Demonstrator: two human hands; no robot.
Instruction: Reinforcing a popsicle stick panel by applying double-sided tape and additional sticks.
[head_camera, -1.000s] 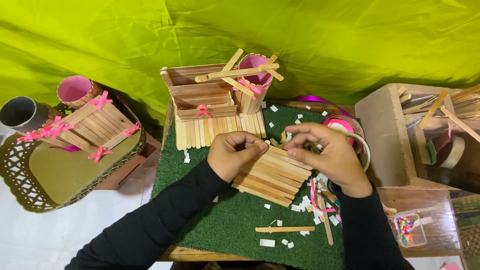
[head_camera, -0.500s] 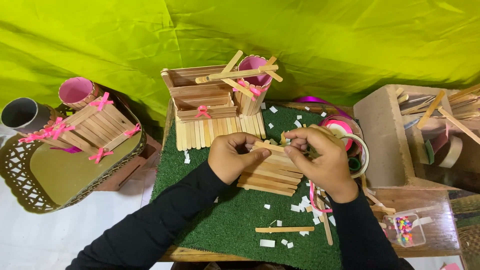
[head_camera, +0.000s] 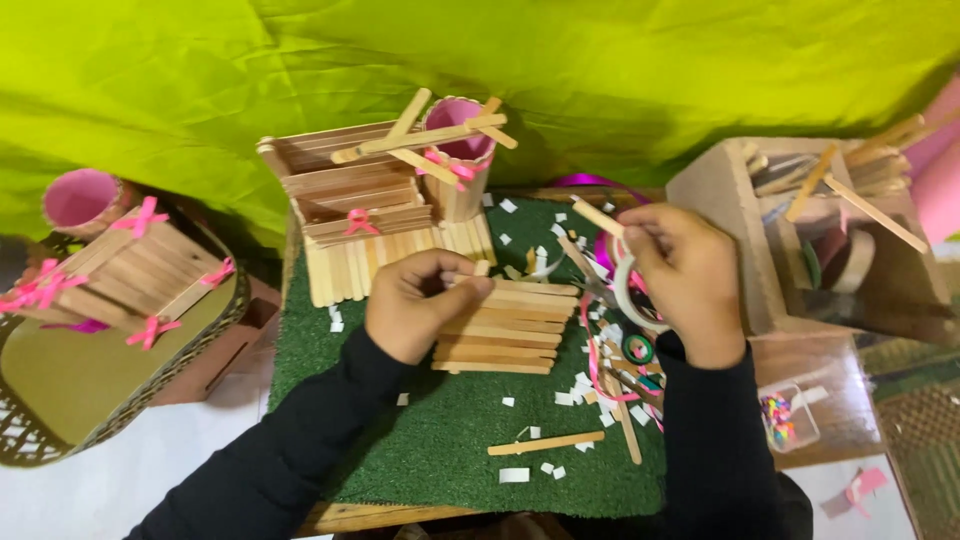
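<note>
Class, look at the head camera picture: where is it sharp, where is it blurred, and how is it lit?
Head view: lighting soft and even, no glare; stick panel under the left hand fairly sharp; right hand slightly smeared; green cloth bright; picture edges bend a little.
</note>
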